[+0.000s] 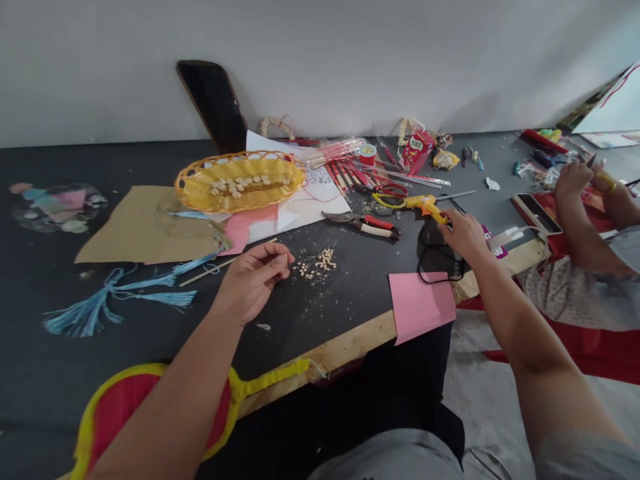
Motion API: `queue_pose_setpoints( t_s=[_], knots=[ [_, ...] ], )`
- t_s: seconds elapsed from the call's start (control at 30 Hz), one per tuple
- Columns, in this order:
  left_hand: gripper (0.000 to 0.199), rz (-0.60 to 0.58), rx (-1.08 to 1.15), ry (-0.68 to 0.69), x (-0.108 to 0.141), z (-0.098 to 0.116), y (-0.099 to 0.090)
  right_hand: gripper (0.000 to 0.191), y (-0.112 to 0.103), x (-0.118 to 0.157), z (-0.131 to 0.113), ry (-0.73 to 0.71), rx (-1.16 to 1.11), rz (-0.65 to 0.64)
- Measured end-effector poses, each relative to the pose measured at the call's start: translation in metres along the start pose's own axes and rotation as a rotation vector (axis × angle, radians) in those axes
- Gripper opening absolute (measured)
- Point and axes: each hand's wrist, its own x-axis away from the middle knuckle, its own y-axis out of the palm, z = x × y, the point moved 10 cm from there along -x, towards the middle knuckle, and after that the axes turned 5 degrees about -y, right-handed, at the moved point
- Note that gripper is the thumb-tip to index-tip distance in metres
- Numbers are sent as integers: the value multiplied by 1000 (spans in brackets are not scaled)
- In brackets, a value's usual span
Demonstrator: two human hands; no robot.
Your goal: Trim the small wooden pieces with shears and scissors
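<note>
Fingertips pressed together, my left hand (257, 273) hovers just left of a small pile of pale bits (320, 263); whatever it pinches, if anything, is too small to make out. My right hand (465, 233) grips the rear of a yellow glue gun (423, 203), whose black cord (425, 257) loops down beside it. Red-and-white handled pruning shears (363, 223) lie between the hands, farther back. A thin wooden stick (205, 273) passes behind my left hand. Under my left forearm is a red fan with a yellow rim (235, 383).
A yellow basket (190, 190) holds pale pieces. Around it are brown paper (127, 227), blue tassels (95, 307) and a phone (215, 100) leaning on the wall. Pink paper (423, 303) overhangs the front edge. At the right, another person's hands (575, 180) hold scissors.
</note>
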Motion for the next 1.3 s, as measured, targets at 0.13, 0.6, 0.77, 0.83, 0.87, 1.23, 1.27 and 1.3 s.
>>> queue_pose_setpoints(
  t_s=[0.13,0.6,0.77,0.83,0.87,1.23,1.27,1.3],
  knots=[
    [23,-3,-25,-11,0,-1,1,39,-18,-10,-38,-147,-78,102],
    [30,5,-53,-24,1,-2,1,37,17,-91,-155,-277,119,-192],
    [31,8,-43,-24,0,0,-2,33,15,-107,-155,-266,121,-181],
    [30,-2,-36,-19,0,0,-2,34,3,-118,-145,-222,91,-132],
    [30,-10,-32,-17,0,0,-2,34,-4,-124,-137,-190,73,-107],
    [34,-5,-7,-14,0,0,-2,45,-42,-158,-144,-340,-70,99],
    [34,-5,-9,-16,0,0,-2,45,-37,-158,-151,-350,-78,98],
    [33,-5,-12,-18,0,-1,-3,44,-31,-158,-158,-354,-84,90]
  ],
)
